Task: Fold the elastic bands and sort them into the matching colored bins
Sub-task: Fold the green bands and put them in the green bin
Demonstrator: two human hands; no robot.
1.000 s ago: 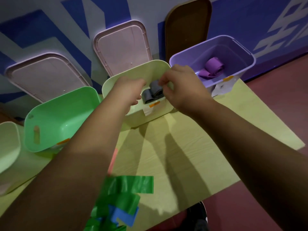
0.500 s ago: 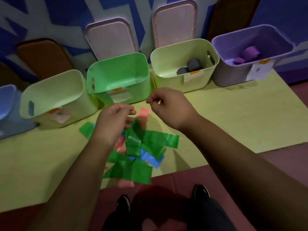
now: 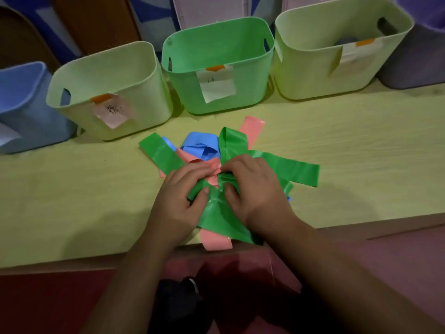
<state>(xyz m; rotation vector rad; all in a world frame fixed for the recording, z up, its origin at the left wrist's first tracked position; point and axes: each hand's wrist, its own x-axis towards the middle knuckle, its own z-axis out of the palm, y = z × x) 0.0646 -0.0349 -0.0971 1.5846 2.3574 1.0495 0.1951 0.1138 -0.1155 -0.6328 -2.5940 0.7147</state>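
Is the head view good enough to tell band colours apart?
Head view: dim but colours separable; glare streaks on the green bands; blue bin leans outward from wide-lens distortion; left hand and right hand cast soft shadows on the table.

On my feed a table (image 3: pixel 361 150) with a pale yellow-green, wood-grained top fills the middle of the frame from the left edge to the right, its front edge a thin tan strip across the lower half. Below it the floor (image 3: pixel 48 307) is dark red, pinker at lower right. Along the top, the wall (image 3: pixel 154 22) shows blue and white shapes; brown boards (image 3: pixel 96 22) stand against it at upper left, pale pink panels (image 3: pixel 216 6) at top centre. The light is dim, with soft shadows on the tabletop
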